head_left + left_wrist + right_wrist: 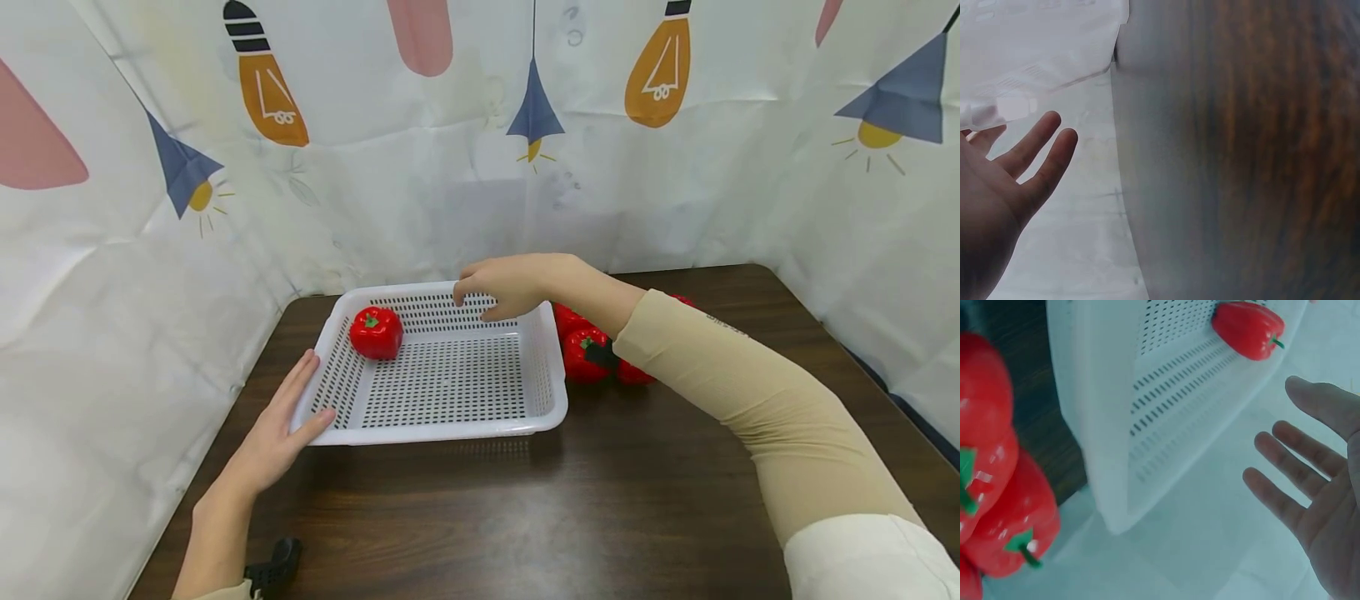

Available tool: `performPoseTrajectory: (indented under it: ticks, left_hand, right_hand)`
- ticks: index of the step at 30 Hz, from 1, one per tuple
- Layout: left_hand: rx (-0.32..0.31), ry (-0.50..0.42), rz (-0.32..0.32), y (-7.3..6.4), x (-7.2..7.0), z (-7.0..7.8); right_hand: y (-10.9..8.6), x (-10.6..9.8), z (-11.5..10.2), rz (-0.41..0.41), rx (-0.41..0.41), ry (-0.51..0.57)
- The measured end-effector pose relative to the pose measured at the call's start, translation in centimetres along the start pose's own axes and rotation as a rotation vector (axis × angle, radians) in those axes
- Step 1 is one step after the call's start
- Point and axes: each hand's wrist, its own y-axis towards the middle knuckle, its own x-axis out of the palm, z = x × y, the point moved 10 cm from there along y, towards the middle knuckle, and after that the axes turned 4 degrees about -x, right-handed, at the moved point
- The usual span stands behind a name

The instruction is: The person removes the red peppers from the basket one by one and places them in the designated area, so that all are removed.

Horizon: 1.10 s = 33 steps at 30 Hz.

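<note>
A white slotted plastic basket [435, 432] sits on the dark table, with one red bell pepper [377, 332] in its back left corner. My left hand [270, 446] rests at the basket's left side, thumb over the front left corner. Its fingers look spread and straight in the left wrist view. Over the back rim, right of the middle, hovers my right hand [513, 283]. The right wrist view shows it holding nothing, its fingers [1272, 497] extended and apart. Several more red bell peppers [583, 357] lie right of the basket, partly hidden by the right forearm.
The brown wooden table [480, 517] extends in front of the basket and to its right. A white printed curtain [420, 200] hangs close behind the table and along both sides. A black strap [273, 568] is on the left wrist.
</note>
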Motion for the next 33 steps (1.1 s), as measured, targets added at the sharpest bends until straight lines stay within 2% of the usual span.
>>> performPoseTrajectory:
  ticks: [8, 14, 20, 33]
  left_hand:
    - [-0.008, -0.006, -0.003, 0.0, 0.0, 0.0]
    - [0.002, -0.009, -0.003, 0.0, 0.1, 0.0]
    - [-0.001, -0.01, -0.001, 0.1, 0.0, -0.1]
    - [-0.006, -0.027, -0.008, 0.0, 0.0, -0.1]
  right_hand:
    - [3.3, 1.1, -0.6, -0.012, 0.021, 0.032]
    - [5.9, 2.0, -1.9, -0.02, -0.008, 0.045]
    - [8.1, 2.3, -2.5, 0.025, -0.031, 0.076]
    - [12.1, 3.3, -2.9, 0.074, -0.029, 0.06]
